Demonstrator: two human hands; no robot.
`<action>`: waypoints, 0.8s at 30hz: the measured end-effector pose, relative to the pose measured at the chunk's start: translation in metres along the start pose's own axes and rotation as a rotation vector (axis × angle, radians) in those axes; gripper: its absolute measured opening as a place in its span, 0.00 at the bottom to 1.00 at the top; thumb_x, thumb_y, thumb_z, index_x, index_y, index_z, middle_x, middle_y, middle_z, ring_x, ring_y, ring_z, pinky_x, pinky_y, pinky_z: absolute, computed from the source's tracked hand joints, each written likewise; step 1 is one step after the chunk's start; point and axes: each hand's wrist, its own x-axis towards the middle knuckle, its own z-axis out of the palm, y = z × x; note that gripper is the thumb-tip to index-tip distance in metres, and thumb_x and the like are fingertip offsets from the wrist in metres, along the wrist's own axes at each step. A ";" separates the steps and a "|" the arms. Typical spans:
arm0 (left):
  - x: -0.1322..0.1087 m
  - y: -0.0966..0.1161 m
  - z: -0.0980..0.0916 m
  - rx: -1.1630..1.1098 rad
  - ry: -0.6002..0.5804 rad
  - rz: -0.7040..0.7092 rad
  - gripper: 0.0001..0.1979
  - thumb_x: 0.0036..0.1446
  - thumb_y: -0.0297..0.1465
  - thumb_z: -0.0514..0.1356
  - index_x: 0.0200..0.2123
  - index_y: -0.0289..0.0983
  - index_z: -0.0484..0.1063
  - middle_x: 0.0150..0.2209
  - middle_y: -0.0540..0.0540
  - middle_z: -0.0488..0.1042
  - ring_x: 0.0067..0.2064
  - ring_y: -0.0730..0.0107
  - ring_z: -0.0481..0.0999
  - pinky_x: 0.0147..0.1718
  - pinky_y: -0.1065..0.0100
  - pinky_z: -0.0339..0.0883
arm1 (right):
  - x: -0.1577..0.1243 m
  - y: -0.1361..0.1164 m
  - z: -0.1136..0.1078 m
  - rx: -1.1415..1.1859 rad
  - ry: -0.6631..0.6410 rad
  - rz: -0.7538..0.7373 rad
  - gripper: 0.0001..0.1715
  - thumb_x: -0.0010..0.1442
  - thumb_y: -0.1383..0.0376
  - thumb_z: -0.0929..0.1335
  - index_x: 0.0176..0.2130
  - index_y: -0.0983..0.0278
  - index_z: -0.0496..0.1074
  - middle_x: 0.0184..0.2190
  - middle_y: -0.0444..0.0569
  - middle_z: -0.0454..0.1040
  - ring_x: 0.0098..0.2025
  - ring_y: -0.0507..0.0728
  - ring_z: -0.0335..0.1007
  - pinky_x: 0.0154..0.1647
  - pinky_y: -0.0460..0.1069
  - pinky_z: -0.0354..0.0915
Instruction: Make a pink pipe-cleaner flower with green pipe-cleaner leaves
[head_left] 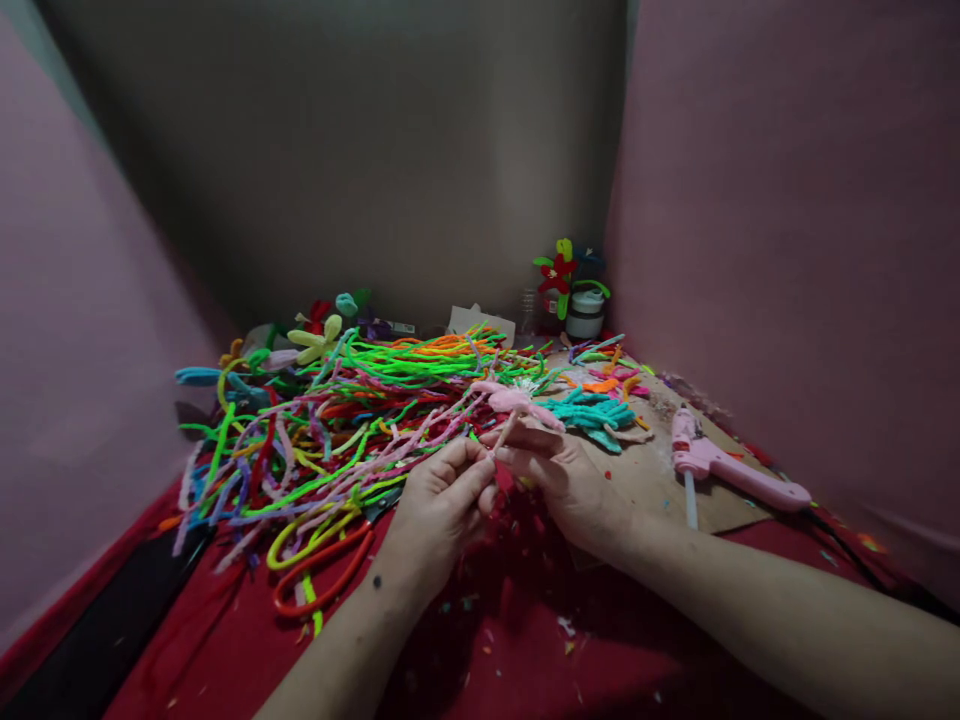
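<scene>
Over the red cloth, my left hand (450, 495) and my right hand (566, 485) meet fingertip to fingertip. Both pinch a pale pink pipe cleaner (508, 430), which points upward between them. Just beyond the fingers lie light pink fuzzy pieces (525, 403); whether they join the held stem I cannot tell. A big heap of coloured pipe cleaners (390, 400) spreads beyond and left of my hands. Beside my left wrist rest scissors with red-orange handles (360, 553), partly under the heap.
A pink glue gun (709, 460) lies on a cardboard sheet (660, 480) at the right. Turquoise pieces (589, 410) sit near my right hand. Fuzzy flowers (556, 272) and a lidded jar (585, 312) stand at the back. Scraps dot the red cloth (517, 620).
</scene>
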 end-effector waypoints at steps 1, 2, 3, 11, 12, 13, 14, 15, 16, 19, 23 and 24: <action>0.000 0.001 -0.001 -0.039 -0.031 -0.018 0.09 0.54 0.33 0.57 0.26 0.37 0.60 0.15 0.58 0.60 0.14 0.85 0.47 0.13 0.79 0.41 | 0.001 0.000 0.000 0.004 -0.002 0.014 0.06 0.49 0.63 0.70 0.30 0.63 0.74 0.32 0.44 0.72 0.33 0.51 0.65 0.40 0.48 0.61; -0.001 0.002 -0.002 -0.072 -0.061 -0.033 0.08 0.54 0.33 0.57 0.27 0.37 0.60 0.15 0.58 0.60 0.14 0.85 0.45 0.13 0.79 0.40 | 0.001 0.000 -0.001 0.007 -0.002 0.023 0.07 0.49 0.63 0.71 0.31 0.63 0.74 0.32 0.45 0.72 0.34 0.52 0.66 0.41 0.49 0.61; -0.001 0.002 -0.003 -0.102 -0.090 -0.047 0.08 0.55 0.33 0.57 0.27 0.37 0.60 0.15 0.58 0.60 0.14 0.85 0.44 0.13 0.79 0.40 | 0.001 0.000 -0.002 0.008 -0.002 0.031 0.08 0.48 0.63 0.71 0.32 0.63 0.75 0.31 0.45 0.73 0.35 0.52 0.66 0.41 0.49 0.61; -0.001 0.003 -0.004 -0.065 -0.114 -0.084 0.08 0.54 0.35 0.57 0.29 0.38 0.61 0.16 0.59 0.59 0.14 0.85 0.44 0.12 0.79 0.40 | 0.002 0.005 -0.004 0.079 0.033 0.036 0.08 0.44 0.64 0.73 0.28 0.64 0.74 0.29 0.45 0.72 0.34 0.53 0.66 0.40 0.49 0.61; -0.001 0.001 -0.003 0.019 -0.071 -0.046 0.09 0.54 0.36 0.57 0.27 0.38 0.61 0.16 0.58 0.59 0.14 0.84 0.46 0.12 0.78 0.41 | 0.002 0.006 -0.003 0.074 0.054 0.029 0.08 0.44 0.64 0.73 0.27 0.64 0.73 0.28 0.45 0.71 0.34 0.53 0.65 0.40 0.49 0.61; -0.001 -0.001 -0.002 0.135 -0.012 0.017 0.10 0.55 0.36 0.56 0.25 0.38 0.61 0.16 0.57 0.59 0.14 0.83 0.48 0.13 0.77 0.43 | 0.002 0.006 -0.002 0.072 0.080 0.028 0.08 0.43 0.64 0.74 0.26 0.64 0.73 0.28 0.44 0.71 0.34 0.53 0.65 0.39 0.49 0.61; -0.001 -0.003 -0.001 0.276 0.058 0.103 0.10 0.55 0.35 0.55 0.24 0.38 0.62 0.16 0.56 0.60 0.15 0.81 0.51 0.15 0.76 0.46 | 0.001 0.006 -0.002 0.074 0.103 0.031 0.08 0.42 0.64 0.74 0.26 0.64 0.73 0.27 0.44 0.71 0.33 0.52 0.65 0.38 0.49 0.61; -0.002 -0.006 -0.001 0.427 0.129 0.207 0.10 0.55 0.34 0.55 0.24 0.38 0.63 0.16 0.55 0.61 0.16 0.80 0.55 0.17 0.75 0.49 | 0.001 0.006 -0.001 0.075 0.118 0.035 0.09 0.42 0.64 0.74 0.26 0.63 0.73 0.26 0.43 0.70 0.32 0.52 0.64 0.38 0.48 0.61; -0.002 -0.010 -0.001 0.571 0.190 0.316 0.08 0.55 0.33 0.55 0.24 0.38 0.65 0.18 0.53 0.63 0.18 0.78 0.58 0.20 0.74 0.52 | 0.001 0.006 -0.001 0.075 0.120 0.034 0.08 0.42 0.65 0.74 0.26 0.63 0.73 0.26 0.43 0.70 0.32 0.51 0.64 0.37 0.48 0.61; -0.003 -0.017 -0.004 0.859 0.264 0.550 0.03 0.54 0.30 0.56 0.29 0.39 0.69 0.23 0.51 0.68 0.24 0.73 0.64 0.27 0.72 0.55 | 0.001 0.006 -0.002 0.031 0.081 0.001 0.06 0.46 0.64 0.73 0.26 0.62 0.72 0.26 0.41 0.68 0.31 0.50 0.61 0.36 0.47 0.60; -0.003 -0.017 -0.007 0.910 0.262 0.590 0.05 0.54 0.28 0.55 0.30 0.41 0.71 0.23 0.51 0.68 0.24 0.73 0.64 0.27 0.73 0.54 | 0.001 0.007 -0.003 -0.050 0.069 -0.039 0.06 0.48 0.64 0.72 0.26 0.62 0.71 0.26 0.41 0.66 0.31 0.50 0.60 0.36 0.46 0.59; -0.003 -0.015 -0.006 0.880 0.267 0.575 0.05 0.54 0.28 0.55 0.30 0.41 0.71 0.22 0.51 0.67 0.23 0.73 0.64 0.26 0.73 0.54 | 0.001 0.007 -0.003 -0.044 0.054 -0.044 0.05 0.49 0.65 0.71 0.27 0.62 0.71 0.27 0.41 0.67 0.32 0.50 0.61 0.37 0.47 0.59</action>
